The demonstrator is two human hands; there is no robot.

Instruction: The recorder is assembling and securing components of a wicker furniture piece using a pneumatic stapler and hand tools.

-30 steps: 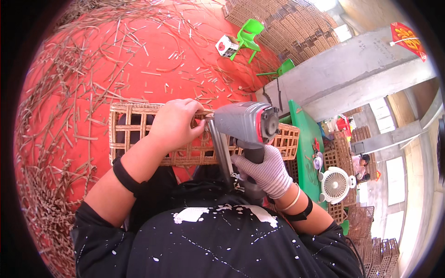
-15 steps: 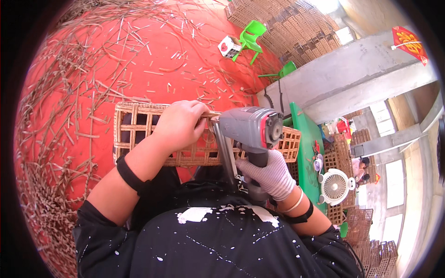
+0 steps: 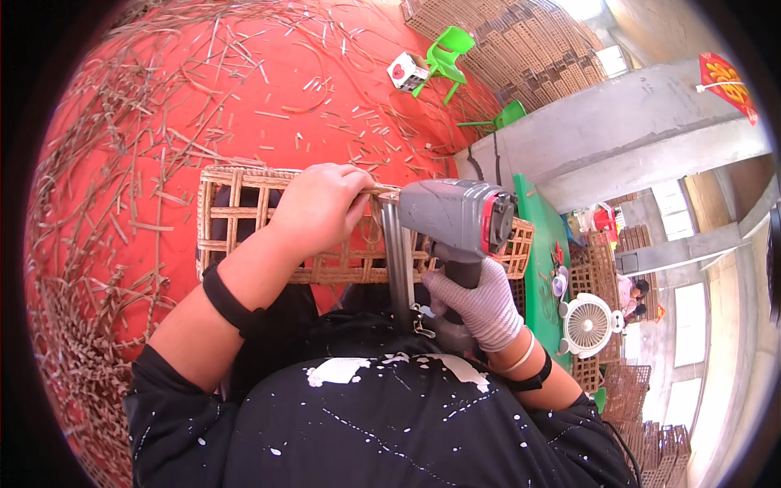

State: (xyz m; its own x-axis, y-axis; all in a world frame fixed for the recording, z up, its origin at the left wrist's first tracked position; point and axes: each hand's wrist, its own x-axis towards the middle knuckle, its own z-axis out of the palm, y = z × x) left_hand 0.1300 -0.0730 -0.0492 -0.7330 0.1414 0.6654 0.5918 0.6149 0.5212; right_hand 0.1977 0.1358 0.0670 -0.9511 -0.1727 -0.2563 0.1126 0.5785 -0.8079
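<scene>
— Where does the view sit?

— On the person's head, looking steeply down over the black paint-flecked top [image 3: 382, 423] at 6 o'clock. It is the only view, so nothing is shared with another.

— How near?

— Close: the woven lattice frame [image 3: 244, 220] and the grey nail gun [image 3: 451, 215] fill the middle, with the forearms coming up from the lower edge.

— And the rim?

— Fisheye bend — the red floor [image 3: 163, 106] curves from 9 to 12 o'clock, the concrete pillar [image 3: 618, 138] bows at 2 o'clock, and a white fan [image 3: 590, 325] sits at 4 o'clock.

Nail gun [image 3: 455, 224] nose behind left hand [image 3: 321, 207]; handle inside gloved right hand [image 3: 480, 301].
</scene>
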